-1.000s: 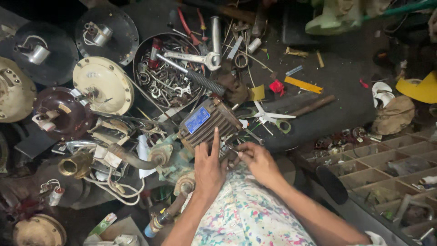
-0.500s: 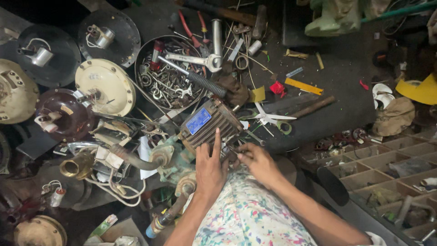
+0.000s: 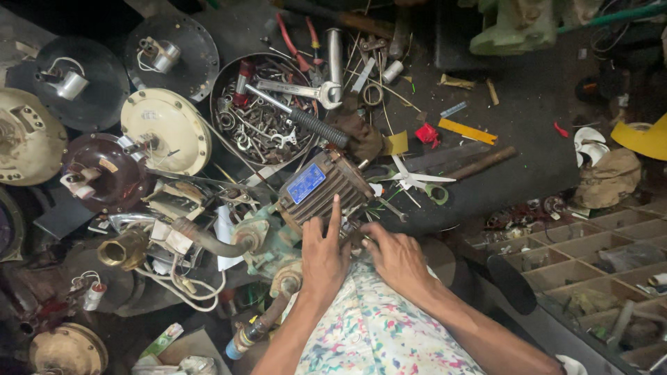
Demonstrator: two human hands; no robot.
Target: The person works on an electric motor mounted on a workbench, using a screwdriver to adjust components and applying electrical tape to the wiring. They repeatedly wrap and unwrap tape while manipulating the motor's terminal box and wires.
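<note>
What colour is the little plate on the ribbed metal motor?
Blue, on the ribbed grey metal motor under the left hand; head view.

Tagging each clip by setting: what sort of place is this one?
Most likely a small motor or pump repair workshop. Both hands, left and right, rest on a ribbed electric motor; a round tray of spanners and loose hardware and several detached round motor covers lie about it.

motor [image 3: 326, 187]: ribbed dull grey metal, glossy blue plate | round tin [image 3: 221, 90]: matt metal, oily steel bits | spanner [image 3: 300, 89]: bright smooth steel | fan covers [image 3: 170, 132]: cream painted metal, scuffed | brass fitting [image 3: 121, 251]: shiny | compartment tray [image 3: 590, 243]: rough wood | lap cloth [image 3: 375, 333]: printed fabric
</note>
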